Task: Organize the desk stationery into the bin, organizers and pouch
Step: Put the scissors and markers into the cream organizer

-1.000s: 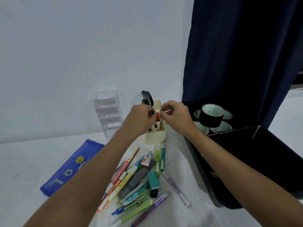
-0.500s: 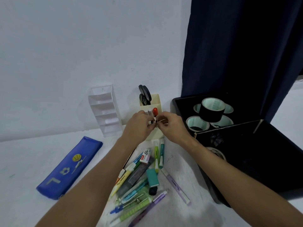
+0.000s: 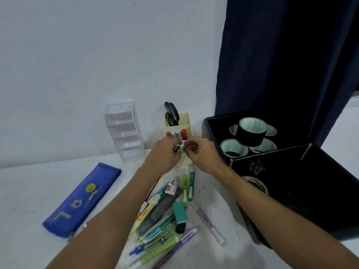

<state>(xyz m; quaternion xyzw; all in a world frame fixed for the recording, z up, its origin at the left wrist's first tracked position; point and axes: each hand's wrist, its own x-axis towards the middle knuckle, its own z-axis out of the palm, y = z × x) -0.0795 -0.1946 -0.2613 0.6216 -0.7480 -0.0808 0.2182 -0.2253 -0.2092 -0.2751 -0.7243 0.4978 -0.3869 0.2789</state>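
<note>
while both forearms reach far over the pen pile (image 3: 167,212), the left hand (image 3: 165,152) and right hand (image 3: 202,152) pinch small dark-tipped items, hard to identify, at the cream organizer (image 3: 187,121).

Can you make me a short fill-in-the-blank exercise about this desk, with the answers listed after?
1. The scissors stand in the back compartment of the ____ organizer.
2. The blue pouch lies flat on the desk, to the ____ of the pen pile.
3. The rolls of tape sit inside the ____ bin.
4. The left hand and right hand meet at the cream organizer's ____ compartment.

Answers: cream; left; black; front
</note>
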